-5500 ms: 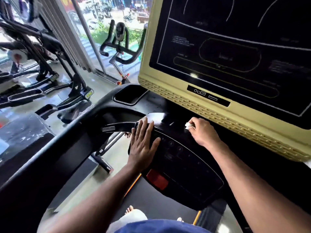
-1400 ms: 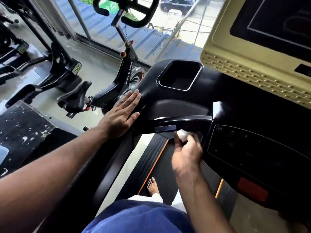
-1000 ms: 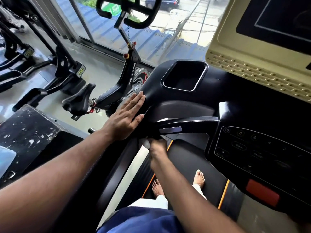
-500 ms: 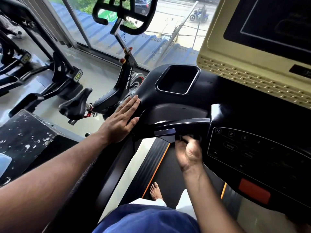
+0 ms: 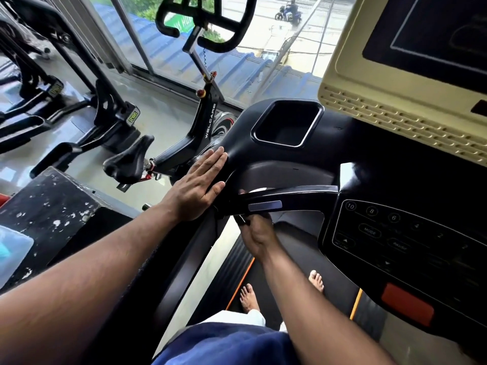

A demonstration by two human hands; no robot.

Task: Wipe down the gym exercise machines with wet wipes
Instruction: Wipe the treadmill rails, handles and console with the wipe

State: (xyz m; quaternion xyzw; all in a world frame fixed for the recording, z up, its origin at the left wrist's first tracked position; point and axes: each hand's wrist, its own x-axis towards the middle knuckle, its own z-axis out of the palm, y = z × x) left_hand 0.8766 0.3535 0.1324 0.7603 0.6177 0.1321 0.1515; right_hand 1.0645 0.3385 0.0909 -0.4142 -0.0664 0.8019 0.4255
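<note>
**Wiping the treadmill grip bar**

A gym floor runs along a glass wall [image 5: 184,48] with blue roofing and a street outside. A black spin bike [image 5: 189,143] stands by the glass, its seat [image 5: 126,162] pointing toward the camera, and more black machines [image 5: 52,101] fill the upper left. A scuffed black box [image 5: 52,204] sits at the left, with a pale plastic tub [image 5: 13,248] at its edge.

The person stands barefoot on the treadmill belt [image 5: 290,259], which has an orange stripe along its side. The black console [image 5: 263,164] curves across the middle, with a recessed cup tray [image 5: 287,125] on top. Right of it, a button panel [image 5: 395,233] shows numbers, a MODE key and a red stop pad [image 5: 407,304]. Above sits a cream-framed screen [image 5: 395,75].

The left hand [image 5: 197,191] lies flat on the console's left shoulder, fingers straight and together, thumb spread toward the grip bar [image 5: 290,198].

The right hand [image 5: 257,233] reaches up from below and curls around the underside of the bar, near its silver sensor plate [image 5: 264,206]. Its fingers wrap up behind the bar. A sliver of white, the wipe [image 5: 259,189], shows just above the bar's top edge over the hand; most of it is hidden behind the bar, so how the fingers hold it cannot be told exactly.
</note>
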